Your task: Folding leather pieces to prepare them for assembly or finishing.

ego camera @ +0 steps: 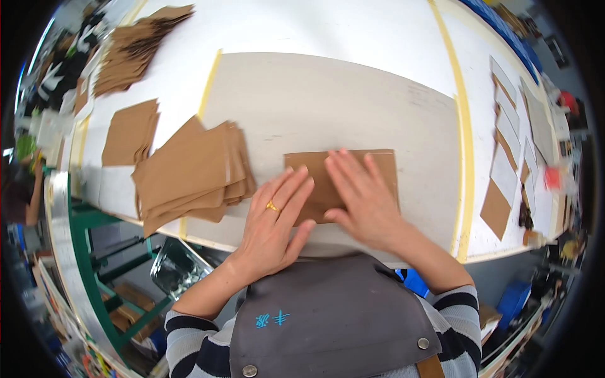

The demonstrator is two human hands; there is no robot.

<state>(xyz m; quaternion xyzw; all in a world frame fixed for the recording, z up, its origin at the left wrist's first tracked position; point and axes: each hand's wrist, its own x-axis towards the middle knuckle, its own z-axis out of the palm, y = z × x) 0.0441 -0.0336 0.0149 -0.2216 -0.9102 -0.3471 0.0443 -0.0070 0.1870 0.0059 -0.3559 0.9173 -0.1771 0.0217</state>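
Observation:
Flat on a grey board [331,104] in front of me lies a rectangular brown panel [317,165], apparently leather or a leather-like sheet, with pale edges along its top. My left hand [274,217], with a gold ring on one finger, rests over the panel's left part, palm down. The palm of my right hand [364,198] faces down over its middle and right part. Neither hand grips anything; the lower part of the panel is partly hidden under them. Just left of my left hand is a fanned pile of brown panels [189,175].
A smaller brown stack [130,134] and a tall heap of brown pieces [137,52] lie farther left. Yellow tape [465,189] borders the board. Pale and brown strips [503,156] lie at right. A green metal frame [85,255] stands at lower left. Another person's arm [34,193] shows far left.

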